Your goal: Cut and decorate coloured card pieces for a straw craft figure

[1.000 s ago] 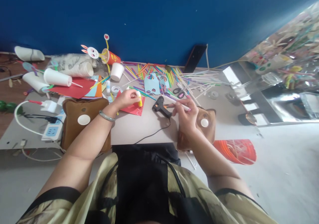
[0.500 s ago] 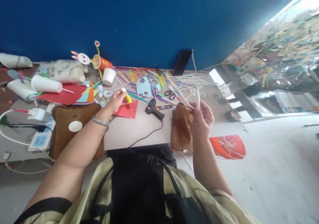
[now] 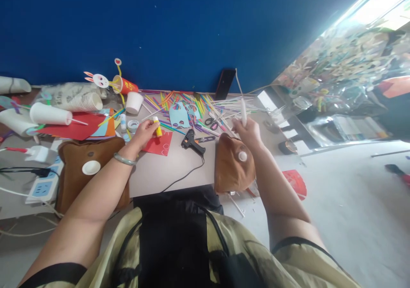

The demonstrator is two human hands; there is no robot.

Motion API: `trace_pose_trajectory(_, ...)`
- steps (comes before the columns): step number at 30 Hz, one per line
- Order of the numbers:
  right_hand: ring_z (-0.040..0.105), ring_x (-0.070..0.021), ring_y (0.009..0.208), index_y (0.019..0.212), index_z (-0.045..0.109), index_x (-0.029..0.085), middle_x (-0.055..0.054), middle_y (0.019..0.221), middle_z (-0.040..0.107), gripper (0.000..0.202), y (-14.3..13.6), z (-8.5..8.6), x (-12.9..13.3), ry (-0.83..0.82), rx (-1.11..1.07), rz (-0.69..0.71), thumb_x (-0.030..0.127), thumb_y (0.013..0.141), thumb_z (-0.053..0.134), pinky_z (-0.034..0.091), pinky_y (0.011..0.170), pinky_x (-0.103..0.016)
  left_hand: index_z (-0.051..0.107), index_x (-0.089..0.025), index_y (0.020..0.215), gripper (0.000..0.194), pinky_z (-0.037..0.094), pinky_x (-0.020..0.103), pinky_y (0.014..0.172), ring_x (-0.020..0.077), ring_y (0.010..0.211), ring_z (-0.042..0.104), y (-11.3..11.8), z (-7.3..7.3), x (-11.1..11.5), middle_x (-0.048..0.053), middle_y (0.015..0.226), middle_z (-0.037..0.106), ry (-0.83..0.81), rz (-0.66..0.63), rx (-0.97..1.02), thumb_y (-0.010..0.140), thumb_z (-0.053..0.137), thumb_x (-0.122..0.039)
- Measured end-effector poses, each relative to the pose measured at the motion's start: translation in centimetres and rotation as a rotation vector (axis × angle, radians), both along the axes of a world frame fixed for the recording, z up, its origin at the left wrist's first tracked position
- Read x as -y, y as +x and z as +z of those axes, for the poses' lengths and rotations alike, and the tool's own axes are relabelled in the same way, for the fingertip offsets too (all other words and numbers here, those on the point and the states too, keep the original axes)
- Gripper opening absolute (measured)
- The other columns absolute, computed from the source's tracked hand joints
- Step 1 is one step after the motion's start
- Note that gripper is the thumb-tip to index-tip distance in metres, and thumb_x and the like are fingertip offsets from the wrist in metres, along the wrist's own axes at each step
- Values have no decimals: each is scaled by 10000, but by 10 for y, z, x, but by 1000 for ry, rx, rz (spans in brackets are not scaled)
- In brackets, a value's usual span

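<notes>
Wall: plain blue (image 3: 192, 32), fills top of frame; crowded surface (image 3: 173, 173) runs below it.
Left hand (image 3: 145, 133): left of frame centre, fingers closed around yellow glue stick (image 3: 158, 129), white end up.
Right hand (image 3: 250, 132): right of frame centre, gripping white pen (image 3: 244, 111), tip upward; exact type of pen too blurred to tell.
Glue stick vs red paper (image 3: 164, 145): stick over the paper's upper part, long axis up-down in frame, top leaning slightly left; contact can't be told.
Red paper: frame centre-left, flat, just right of and below left hand; left hand clearly nearer, right hand well apart.
White pen axis: up-down in frame, above the right brown cushion (image 3: 233, 168).
Between hands: glue gun (image 3: 192, 144), long axis slanting down to the right, handle toward right hand; cutter (image 3: 205, 139) just beside it.
Counts, held: one yellow glue stick, one white pen.
Counts, middle: one glue gun, one cutter, one pair of scissors (image 3: 213, 123), two blue cut-outs (image 3: 178, 116); straws (image 3: 169, 97) too many to count.
Counts, sides: two brown cushions, one tape roll (image 3: 133, 125), one phone (image 3: 225, 84) leaning on wall.
</notes>
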State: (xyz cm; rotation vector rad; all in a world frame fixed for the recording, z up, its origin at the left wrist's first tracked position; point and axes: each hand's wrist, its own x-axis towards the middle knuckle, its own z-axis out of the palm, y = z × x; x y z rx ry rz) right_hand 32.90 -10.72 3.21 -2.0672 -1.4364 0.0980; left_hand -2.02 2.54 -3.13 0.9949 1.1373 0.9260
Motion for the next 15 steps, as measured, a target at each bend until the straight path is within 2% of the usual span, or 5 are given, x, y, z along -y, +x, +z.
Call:
trace_pose_trajectory(3,643,-210,749,867,665,176,-68,824,731,163,-3,-12,-20,-256,232,140,319,847,590,451,675,-279,547,-165,750,245,554,246,576,119,557,614,-1,-6,-2,-45,624,573,23,1,17,696,731,-317)
trace_pose_trajectory(6,663,-246,857,1030,680,178,-107,951,742,233,-9,-20,-45,-488,460,191,266,882,523,445,705,-286,561,-167,738,218,534,233,550,125,534,605,-3,-8,-3,-48,575,555,36,-14,11,698,697,-333)
trace_pose_trajectory(10,666,-277,900,1111,671,185,-132,975,738,281,-12,-20,-69,-576,554,218,297,884,550,439,733,-306,579,-162,730,153,541,253,540,147,537,626,-3,-6,-3,-33,575,579,22,-28,23,710,640,-301)
trace_pose_trajectory(15,667,-291,974,1161,656,179,-150,1026,732,307,-12,-18,-81,-672,648,345,296,889,574,433,785,-320,614,-147,756,136,545,252,542,147,536,640,-2,-4,-2,-24,584,598,4,-45,18,734,604,-280)
